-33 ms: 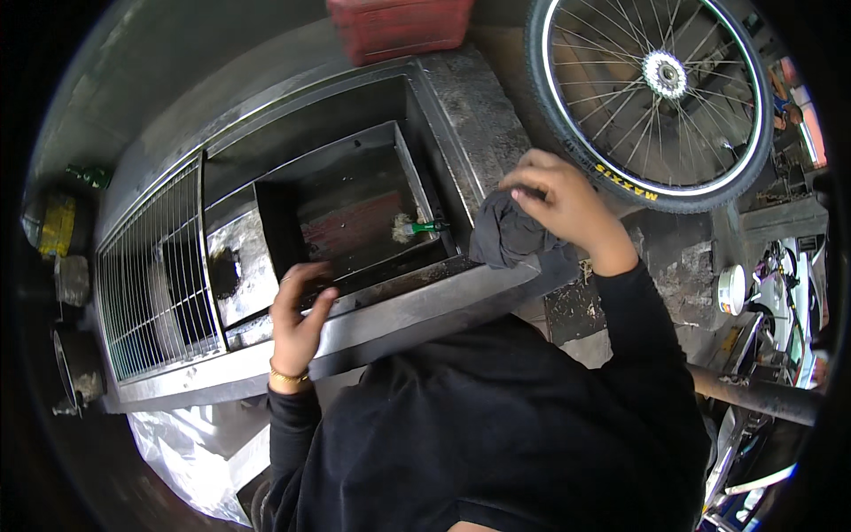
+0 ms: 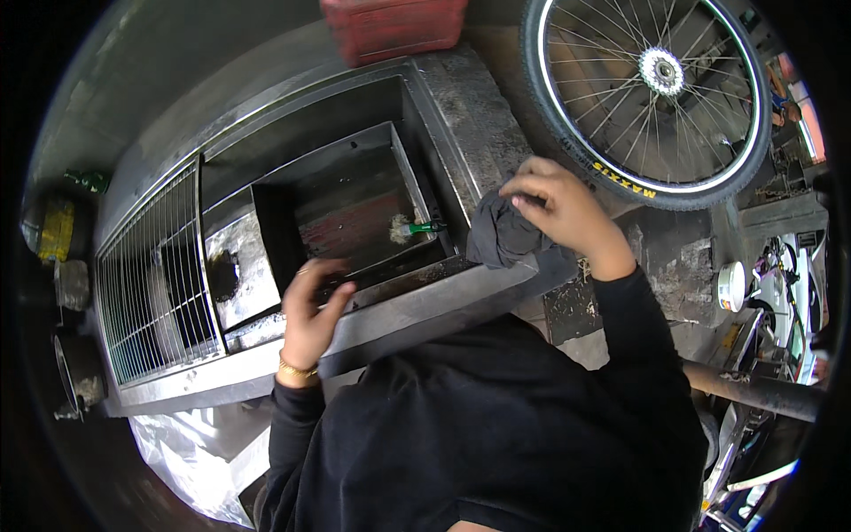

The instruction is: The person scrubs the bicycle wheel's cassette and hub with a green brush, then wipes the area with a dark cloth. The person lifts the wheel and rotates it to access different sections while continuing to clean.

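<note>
My left hand is over the near rim of a metal sink-like basin, with its fingers spread and nothing in it. At the basin's near right corner, my right hand has its fingers curled at the top of a crumpled dark grey rag. Part of its grip is hidden behind the thumb and palm. Inside the basin stands a dark metal tray with a reddish patch on its bottom. A brush with a green handle and pale bristles lies at the tray's right side.
A wire rack covers the basin's left end. A red plastic container stands behind it. To the right is a bicycle wheel with a sprocket cluster. Further right are a white tub and a thick pipe.
My left hand has shifted slightly right along the near rim. My right hand and the rag stay in nearly the same place.
</note>
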Motion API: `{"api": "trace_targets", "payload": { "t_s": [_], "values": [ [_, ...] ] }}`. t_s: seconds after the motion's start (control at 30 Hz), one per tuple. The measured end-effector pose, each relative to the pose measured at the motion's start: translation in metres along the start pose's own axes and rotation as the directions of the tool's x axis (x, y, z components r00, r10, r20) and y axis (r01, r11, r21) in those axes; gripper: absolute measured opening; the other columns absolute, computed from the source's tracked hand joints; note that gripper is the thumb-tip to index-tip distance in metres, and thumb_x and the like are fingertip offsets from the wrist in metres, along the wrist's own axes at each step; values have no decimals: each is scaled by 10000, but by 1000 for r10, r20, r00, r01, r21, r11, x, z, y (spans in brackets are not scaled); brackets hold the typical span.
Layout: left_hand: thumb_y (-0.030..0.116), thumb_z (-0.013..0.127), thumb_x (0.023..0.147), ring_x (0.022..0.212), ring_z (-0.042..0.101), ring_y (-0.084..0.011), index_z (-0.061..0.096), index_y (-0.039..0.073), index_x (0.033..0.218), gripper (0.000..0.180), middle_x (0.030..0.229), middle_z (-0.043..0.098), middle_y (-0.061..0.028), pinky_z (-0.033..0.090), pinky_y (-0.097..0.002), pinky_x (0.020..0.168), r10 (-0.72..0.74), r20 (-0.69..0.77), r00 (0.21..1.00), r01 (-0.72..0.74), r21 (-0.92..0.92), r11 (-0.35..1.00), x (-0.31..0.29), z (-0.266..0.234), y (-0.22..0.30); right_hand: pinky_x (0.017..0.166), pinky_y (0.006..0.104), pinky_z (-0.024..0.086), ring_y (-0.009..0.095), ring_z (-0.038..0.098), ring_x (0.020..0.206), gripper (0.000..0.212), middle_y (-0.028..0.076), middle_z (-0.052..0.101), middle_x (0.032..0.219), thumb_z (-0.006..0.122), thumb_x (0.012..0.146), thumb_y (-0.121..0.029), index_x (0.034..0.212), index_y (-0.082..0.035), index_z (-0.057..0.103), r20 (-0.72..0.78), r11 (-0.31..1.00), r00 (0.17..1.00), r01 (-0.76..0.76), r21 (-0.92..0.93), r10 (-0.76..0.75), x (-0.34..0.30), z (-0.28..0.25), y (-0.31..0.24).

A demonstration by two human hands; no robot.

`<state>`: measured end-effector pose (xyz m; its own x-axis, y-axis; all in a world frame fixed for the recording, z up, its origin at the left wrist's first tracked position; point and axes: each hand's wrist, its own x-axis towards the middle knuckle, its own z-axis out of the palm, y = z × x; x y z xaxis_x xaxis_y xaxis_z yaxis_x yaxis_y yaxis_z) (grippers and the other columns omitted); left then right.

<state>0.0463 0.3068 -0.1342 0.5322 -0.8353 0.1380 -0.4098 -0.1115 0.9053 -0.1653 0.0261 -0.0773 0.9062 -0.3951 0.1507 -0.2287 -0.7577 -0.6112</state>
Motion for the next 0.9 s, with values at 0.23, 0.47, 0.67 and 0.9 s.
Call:
{"api": "trace_targets", "payload": {
  "t_s": [0.23, 0.47, 0.67, 0.9],
  "values": [
    [277, 675, 788, 766, 618, -348, 652, 7, 862, 280, 803, 632, -178, 481, -385, 667, 45, 363, 931, -117, 179, 977, 74, 127, 12, 753, 322, 453, 239, 571, 868, 132, 87, 565, 895, 615, 783, -31, 907, -44, 657, -280, 993, 954, -95, 64, 109, -43, -2, 29],
    [176, 692, 808, 612, 547, -166, 582, 2, 775, 209, 670, 584, -92, 439, -297, 588, 4, 227, 974, 8, -52, 999, 81, 156, 0, 772, 292, 456, 195, 586, 865, 104, 84, 586, 895, 606, 800, -2, 897, -6, 643, -527, 982, 839, -48, 183, 139, -66, -6, 29],
    [165, 559, 924, 656, 429, -45, 533, 69, 885, 108, 729, 484, 62, 359, -191, 584, 90, 196, 976, 14, -472, 881, 113, 134, 59, 870, 316, 430, 201, 580, 957, 125, 99, 621, 977, 627, 822, -63, 924, 7, 644, -516, 951, 856, 131, 281, 35, -47, -22, 20],
    [194, 475, 952, 902, 563, -155, 515, 33, 996, 171, 939, 586, -51, 450, -315, 830, 386, 559, 734, 336, -793, 509, 190, 139, 154, 977, 291, 352, 136, 482, 1102, 337, 28, 537, 1116, 623, 842, -68, 1160, -20, 520, -357, 719, 926, 329, 612, -120, -4, -70, 19]
  ]
}}
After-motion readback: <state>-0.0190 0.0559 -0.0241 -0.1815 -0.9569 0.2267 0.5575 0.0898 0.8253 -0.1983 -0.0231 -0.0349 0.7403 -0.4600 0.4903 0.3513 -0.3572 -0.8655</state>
